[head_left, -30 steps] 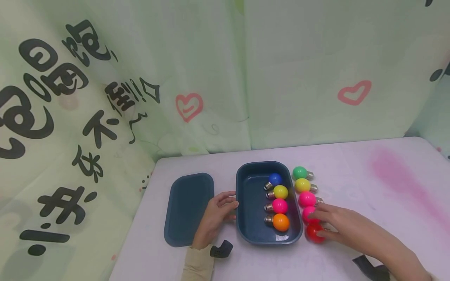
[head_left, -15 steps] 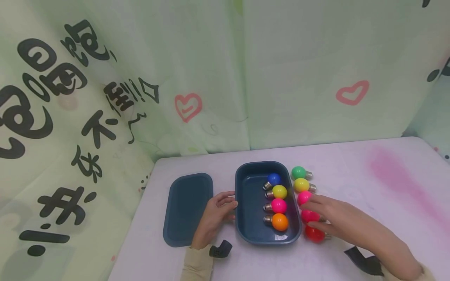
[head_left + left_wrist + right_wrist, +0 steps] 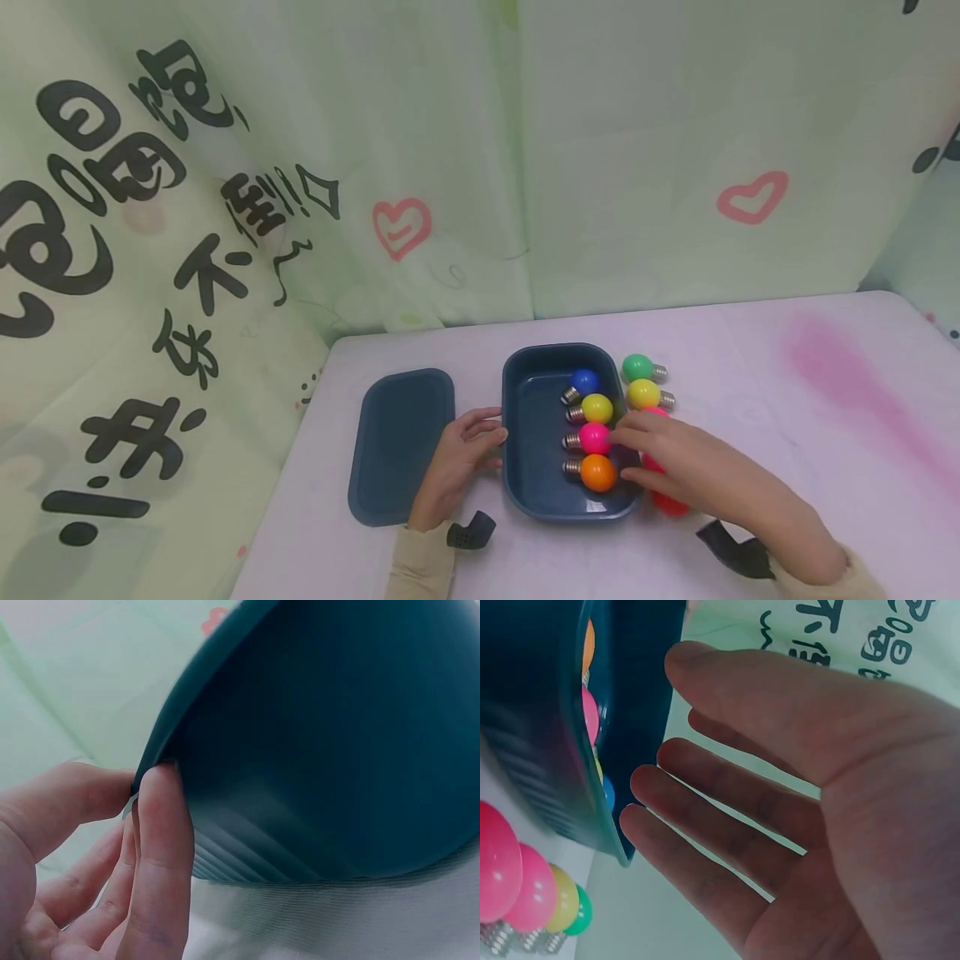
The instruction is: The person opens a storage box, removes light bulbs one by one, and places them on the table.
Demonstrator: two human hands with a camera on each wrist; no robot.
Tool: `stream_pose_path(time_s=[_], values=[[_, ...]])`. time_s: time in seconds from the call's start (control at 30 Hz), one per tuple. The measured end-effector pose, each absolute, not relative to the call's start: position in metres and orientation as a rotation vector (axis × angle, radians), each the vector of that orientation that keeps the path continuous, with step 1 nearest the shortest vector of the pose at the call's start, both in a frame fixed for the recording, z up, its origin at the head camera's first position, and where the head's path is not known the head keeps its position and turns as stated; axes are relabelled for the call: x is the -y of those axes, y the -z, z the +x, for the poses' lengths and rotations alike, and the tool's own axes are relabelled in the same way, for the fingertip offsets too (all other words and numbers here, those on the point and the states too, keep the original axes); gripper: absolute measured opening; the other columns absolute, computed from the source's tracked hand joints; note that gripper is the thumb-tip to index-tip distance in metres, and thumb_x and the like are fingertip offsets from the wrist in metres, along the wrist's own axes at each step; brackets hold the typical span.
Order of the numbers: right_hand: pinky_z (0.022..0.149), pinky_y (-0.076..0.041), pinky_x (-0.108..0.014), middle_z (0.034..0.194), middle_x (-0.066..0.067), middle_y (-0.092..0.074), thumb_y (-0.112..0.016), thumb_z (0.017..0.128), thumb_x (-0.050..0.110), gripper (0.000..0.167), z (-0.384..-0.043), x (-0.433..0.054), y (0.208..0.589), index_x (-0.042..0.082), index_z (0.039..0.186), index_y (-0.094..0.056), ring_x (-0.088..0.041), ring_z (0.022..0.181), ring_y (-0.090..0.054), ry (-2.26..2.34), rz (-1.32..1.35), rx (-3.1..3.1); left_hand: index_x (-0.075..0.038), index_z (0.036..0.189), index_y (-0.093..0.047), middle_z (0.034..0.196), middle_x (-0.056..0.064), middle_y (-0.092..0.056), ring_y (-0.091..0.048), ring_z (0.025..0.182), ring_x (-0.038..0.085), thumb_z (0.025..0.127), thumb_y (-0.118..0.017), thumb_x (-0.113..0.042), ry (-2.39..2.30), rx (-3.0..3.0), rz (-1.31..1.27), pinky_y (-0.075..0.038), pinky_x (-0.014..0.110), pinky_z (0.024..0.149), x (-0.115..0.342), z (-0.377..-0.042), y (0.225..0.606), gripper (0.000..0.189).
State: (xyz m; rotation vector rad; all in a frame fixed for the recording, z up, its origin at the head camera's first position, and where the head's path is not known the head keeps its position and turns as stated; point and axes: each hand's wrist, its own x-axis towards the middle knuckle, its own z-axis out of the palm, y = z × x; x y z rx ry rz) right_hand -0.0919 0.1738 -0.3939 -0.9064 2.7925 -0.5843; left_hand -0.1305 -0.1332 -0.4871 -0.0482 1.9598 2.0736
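A dark blue plastic container (image 3: pixel 536 492) holds a blue bulb (image 3: pixel 585 382), a yellow bulb (image 3: pixel 597 408), a pink bulb (image 3: pixel 596 438) and an orange bulb (image 3: pixel 598 473), lined up along its right side. My left hand (image 3: pixel 463 454) pinches the container's left rim between thumb and finger. My right hand (image 3: pixel 678 462) hovers at the right rim; in the right wrist view its fingers are extended and the palm is bare. Beneath and beyond it, a row of bulbs lies on the table: green (image 3: pixel 637 367), yellow (image 3: pixel 643 393), pink ones (image 3: pixel 532 889) and a red one (image 3: pixel 670 505), partly covered by the hand.
Left of the container lies a flat dark blue lid (image 3: pixel 401 442). The table (image 3: pixel 750 367) has a white cover with a pink stain at right. Behind it hangs a pale green curtain (image 3: pixel 637 167) with black lettering and hearts.
My right hand has moved left from the red and pink bulbs to the container's right rim. The left hand stays at the left rim, and the bulbs look unmoved.
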Motion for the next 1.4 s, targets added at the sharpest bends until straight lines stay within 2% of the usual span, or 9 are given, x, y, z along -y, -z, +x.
stream_pose_path(time_s=[0.37, 0.63, 0.8, 1.03, 1.4], values=[[0.081, -0.060, -0.036, 0.111, -0.003, -0.065, -0.081, 0.082, 0.022, 0.036, -0.096, -0.156, 0.400, 0.012, 0.114, -0.070, -0.020, 0.101, -0.061, 0.590, -0.954, -2.764, -0.003, 0.133, -0.058, 0.113, 0.013, -0.067, -0.066, 0.091, 0.016, 0.090, -0.074, -0.018, -2.067, -1.963, -0.057, -0.059, 0.031, 0.072, 0.132, -0.130, 0.484, 0.049], [0.081, -0.060, -0.039, 0.113, -0.004, -0.067, -0.083, 0.080, 0.021, 0.041, -0.098, -0.143, 0.410, 0.012, 0.118, -0.070, -0.023, 0.102, -0.064, 0.526, -0.954, -2.748, -0.003, 0.132, -0.059, 0.110, 0.010, -0.068, -0.066, 0.090, 0.016, 0.089, -0.074, -0.017, -2.066, -1.967, -0.058, -0.059, 0.030, 0.071, 0.132, -0.130, 0.484, 0.048], [0.078, -0.060, -0.033, 0.105, 0.000, -0.065, -0.084, 0.079, 0.021, 0.038, -0.098, -0.141, 0.415, 0.012, 0.113, -0.071, -0.015, 0.093, -0.062, 0.510, -1.028, -2.763, -0.003, 0.132, -0.059, 0.111, 0.011, -0.067, -0.066, 0.089, 0.016, 0.089, -0.074, -0.018, -2.061, -1.972, -0.063, -0.059, 0.031, 0.072, 0.132, -0.130, 0.484, 0.048], [0.076, -0.058, -0.027, 0.101, 0.004, -0.064, -0.083, 0.080, 0.024, 0.032, -0.100, -0.137, 0.423, 0.014, 0.109, -0.072, -0.009, 0.087, -0.060, 0.504, -1.023, -2.762, -0.003, 0.131, -0.059, 0.110, 0.010, -0.068, -0.067, 0.089, 0.016, 0.089, -0.075, -0.018, -2.063, -1.966, -0.064, -0.059, 0.030, 0.071, 0.132, -0.131, 0.486, 0.048], [0.077, -0.059, -0.029, 0.098, 0.003, -0.066, -0.085, 0.077, 0.021, 0.031, -0.101, -0.131, 0.427, 0.013, 0.105, -0.074, -0.011, 0.087, -0.062, 0.491, -1.011, -2.728, -0.006, 0.131, -0.061, 0.111, 0.010, -0.068, -0.067, 0.090, 0.018, 0.088, -0.076, -0.020, -2.056, -1.973, -0.075, -0.060, 0.031, 0.072, 0.132, -0.132, 0.488, 0.048]])
